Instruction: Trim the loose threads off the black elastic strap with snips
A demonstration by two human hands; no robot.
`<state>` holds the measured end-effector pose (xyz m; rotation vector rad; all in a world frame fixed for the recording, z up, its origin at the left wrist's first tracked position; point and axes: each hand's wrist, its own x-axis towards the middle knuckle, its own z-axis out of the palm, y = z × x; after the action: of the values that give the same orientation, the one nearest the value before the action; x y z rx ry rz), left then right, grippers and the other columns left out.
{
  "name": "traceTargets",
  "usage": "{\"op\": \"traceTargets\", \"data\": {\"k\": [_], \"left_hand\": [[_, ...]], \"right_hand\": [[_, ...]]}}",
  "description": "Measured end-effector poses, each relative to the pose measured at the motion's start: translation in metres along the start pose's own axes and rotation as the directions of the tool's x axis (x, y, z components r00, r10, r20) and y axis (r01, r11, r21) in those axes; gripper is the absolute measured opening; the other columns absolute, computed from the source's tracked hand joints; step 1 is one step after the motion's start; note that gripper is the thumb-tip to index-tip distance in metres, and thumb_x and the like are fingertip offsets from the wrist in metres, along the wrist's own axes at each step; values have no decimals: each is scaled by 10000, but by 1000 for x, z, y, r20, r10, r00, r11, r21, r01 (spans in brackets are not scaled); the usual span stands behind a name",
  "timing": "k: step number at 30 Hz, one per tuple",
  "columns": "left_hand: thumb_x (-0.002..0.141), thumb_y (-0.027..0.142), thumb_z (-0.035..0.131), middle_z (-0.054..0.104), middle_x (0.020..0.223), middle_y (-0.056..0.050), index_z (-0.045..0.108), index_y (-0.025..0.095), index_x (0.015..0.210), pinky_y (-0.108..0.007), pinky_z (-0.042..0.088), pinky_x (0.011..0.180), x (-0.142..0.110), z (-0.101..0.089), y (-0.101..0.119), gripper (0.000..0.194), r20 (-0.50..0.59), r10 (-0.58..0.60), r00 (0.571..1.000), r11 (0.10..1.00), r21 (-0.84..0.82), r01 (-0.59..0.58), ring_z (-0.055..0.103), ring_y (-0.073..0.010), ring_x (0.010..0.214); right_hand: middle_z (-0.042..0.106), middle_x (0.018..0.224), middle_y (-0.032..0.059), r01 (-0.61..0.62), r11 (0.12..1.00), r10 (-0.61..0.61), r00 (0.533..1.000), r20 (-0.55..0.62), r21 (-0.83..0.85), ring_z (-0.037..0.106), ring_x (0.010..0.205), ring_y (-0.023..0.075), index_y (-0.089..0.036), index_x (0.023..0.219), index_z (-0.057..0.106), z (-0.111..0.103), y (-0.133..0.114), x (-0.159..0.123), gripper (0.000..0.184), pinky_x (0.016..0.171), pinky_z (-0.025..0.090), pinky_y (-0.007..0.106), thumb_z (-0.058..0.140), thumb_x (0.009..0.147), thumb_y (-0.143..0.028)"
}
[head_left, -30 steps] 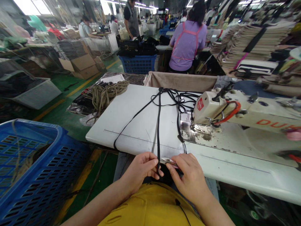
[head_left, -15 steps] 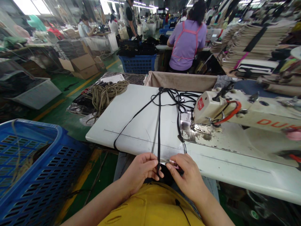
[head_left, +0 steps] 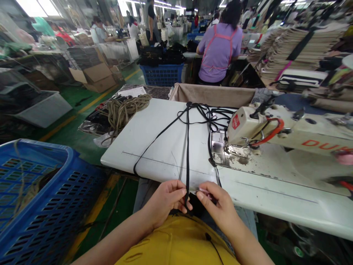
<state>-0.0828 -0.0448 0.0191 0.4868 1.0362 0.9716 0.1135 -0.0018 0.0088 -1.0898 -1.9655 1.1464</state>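
Observation:
My left hand (head_left: 172, 198) pinches a narrow black strap (head_left: 188, 147) just off the table's front edge. From these fingers the strap runs taut up the white table to a bunched black tangle (head_left: 211, 115) near the back. Close by on the right, my right hand (head_left: 217, 202) is closed around a small shiny, pinkish tool (head_left: 203, 190), mostly hidden by the fingers. Another length of the black strap (head_left: 157, 136) slants left across the table and hangs over its front edge. To the right stands a sewing machine (head_left: 259, 127), its presser foot beside the strap.
A blue plastic basket (head_left: 63, 154) stands at the left, holding some tan cord. Bundled khaki cords (head_left: 124, 110) lie at the table's left end. Behind the table is a fabric-lined bin (head_left: 212, 94). A co-worker in a purple top (head_left: 217, 55) sits beyond it.
My right hand has shifted slightly right and turned a little, with less of the shiny tool showing. The taut strap has moved slightly right. The left hand keeps its pinch.

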Motion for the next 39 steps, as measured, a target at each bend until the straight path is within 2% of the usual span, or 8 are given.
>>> {"op": "traceTargets", "data": {"k": [7,12,15,19,23,28,34,39], "left_hand": [[796,401,742,714,672,-70,591,142,820,-234,532,557,3,1,-2,301,-36,27,999,996,83,-24,688,-162,600],[774,450,759,723,678,-77,618,130,802,-243,550,566,4,5,-1,351,-48,51,998,985,166,-42,683,-164,608],[764,476,774,709,693,-57,633,127,801,-250,555,558,4,7,1,378,-59,78,995,975,213,-64,666,-156,599],[751,488,783,697,700,-50,622,135,774,-257,552,549,3,11,3,389,-62,69,996,969,242,-52,647,-150,580],[750,418,761,698,659,-60,611,144,784,-251,539,528,3,13,2,314,-55,47,997,968,250,-32,671,-171,589],[787,384,696,674,625,-38,580,155,776,-239,525,498,6,10,-1,256,-69,81,994,951,305,-56,667,-163,552],[804,387,683,697,644,-49,555,157,796,-226,524,501,5,7,0,263,-56,84,995,956,286,-65,659,-145,533],[787,436,716,700,616,-51,559,158,821,-226,523,497,5,7,4,321,-78,70,994,969,242,-49,648,-144,513]], "right_hand": [[435,621,-58,-101,964,119,991,-60,247,429,558,134,-221,766,550,1,-2,1,303,510,339,243,661,911,-462],[700,859,28,122,987,-134,984,-116,-105,618,779,208,-232,1048,702,7,-5,1,143,704,459,324,648,916,-241],[703,806,43,306,902,-327,945,-19,-306,599,742,211,-213,1096,713,6,-10,3,196,698,415,351,568,968,-180],[647,727,46,344,838,-371,928,19,-423,541,671,204,-188,952,707,6,-16,5,215,660,364,355,499,1007,-187],[646,764,55,271,884,-312,949,-49,-381,571,719,220,-197,921,662,14,-9,5,221,686,398,360,453,967,-145],[713,931,68,84,988,-110,970,-216,-129,647,849,232,-208,1033,681,22,9,3,253,744,503,348,500,882,-118],[719,828,39,-95,992,112,967,-228,85,655,754,215,-201,949,721,19,9,5,168,698,532,324,628,913,-336],[725,894,53,-143,989,147,969,-199,38,663,781,229,-201,1045,693,4,5,2,300,692,530,326,673,898,-461]]}}
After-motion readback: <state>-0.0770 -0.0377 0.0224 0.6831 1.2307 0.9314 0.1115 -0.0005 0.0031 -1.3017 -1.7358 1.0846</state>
